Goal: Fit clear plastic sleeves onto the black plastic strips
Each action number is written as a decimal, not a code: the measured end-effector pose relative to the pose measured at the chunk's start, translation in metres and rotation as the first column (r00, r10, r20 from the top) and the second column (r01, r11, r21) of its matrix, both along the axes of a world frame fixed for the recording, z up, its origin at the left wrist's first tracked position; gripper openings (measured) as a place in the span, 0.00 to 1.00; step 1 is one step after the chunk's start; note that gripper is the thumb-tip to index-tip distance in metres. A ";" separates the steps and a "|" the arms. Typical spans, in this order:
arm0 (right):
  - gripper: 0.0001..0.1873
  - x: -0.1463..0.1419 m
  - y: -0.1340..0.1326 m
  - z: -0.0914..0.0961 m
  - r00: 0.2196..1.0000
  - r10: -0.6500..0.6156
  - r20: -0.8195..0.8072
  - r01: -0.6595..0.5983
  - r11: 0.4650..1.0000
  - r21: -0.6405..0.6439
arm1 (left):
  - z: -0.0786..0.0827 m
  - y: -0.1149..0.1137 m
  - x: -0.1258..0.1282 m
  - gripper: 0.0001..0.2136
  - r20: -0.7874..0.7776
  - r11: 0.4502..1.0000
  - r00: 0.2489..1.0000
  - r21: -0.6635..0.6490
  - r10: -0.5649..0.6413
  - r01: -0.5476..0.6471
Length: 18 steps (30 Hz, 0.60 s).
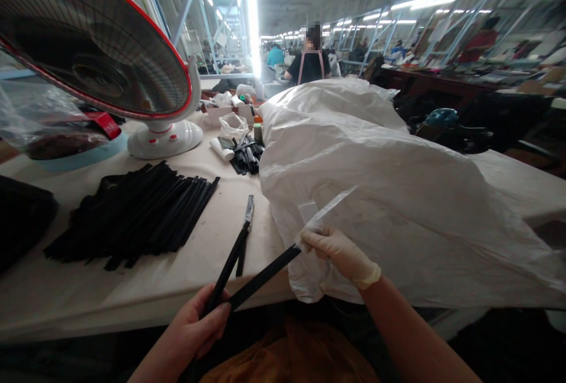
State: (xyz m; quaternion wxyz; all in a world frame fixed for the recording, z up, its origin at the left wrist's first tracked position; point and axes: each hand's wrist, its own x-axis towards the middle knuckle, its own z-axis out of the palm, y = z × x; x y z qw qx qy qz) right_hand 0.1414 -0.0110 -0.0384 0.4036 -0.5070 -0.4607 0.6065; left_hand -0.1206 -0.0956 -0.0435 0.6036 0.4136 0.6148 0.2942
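Note:
My bare left hand (194, 327) is closed around the near ends of two long black strips (260, 277) at the table's front edge. My right hand (338, 253), in a pale glove, pinches the far end of one strip together with a narrow clear plastic sleeve (329, 209) that points up and to the right. A big pile of the same black strips (132, 215) lies on the table to the left. A dark tool with a metal tip (245, 233) rests on the table between the pile and my hands.
A large white plastic sack (389, 182) fills the right half of the table. A white and red fan (101, 47) stands at the back left. Small bottles and black pieces (247, 147) lie behind. A person in a black top (309, 62) works farther off.

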 end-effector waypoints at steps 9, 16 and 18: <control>0.16 -0.003 -0.006 -0.007 0.994 -0.081 0.071 0.084 0.996 -0.035 | -0.005 0.000 0.012 0.10 -0.239 0.940 0.966 0.342 0.100 -0.013; 0.14 -0.015 -0.011 -0.015 0.992 -0.051 -0.114 0.039 0.994 -0.098 | -0.010 0.005 0.001 0.07 -0.408 0.880 0.912 0.449 0.051 0.152; 0.14 -0.016 -0.011 -0.015 0.994 -0.044 -0.099 0.031 0.991 -0.128 | -0.010 0.007 -0.009 0.08 -0.437 0.889 0.899 0.403 -0.024 0.219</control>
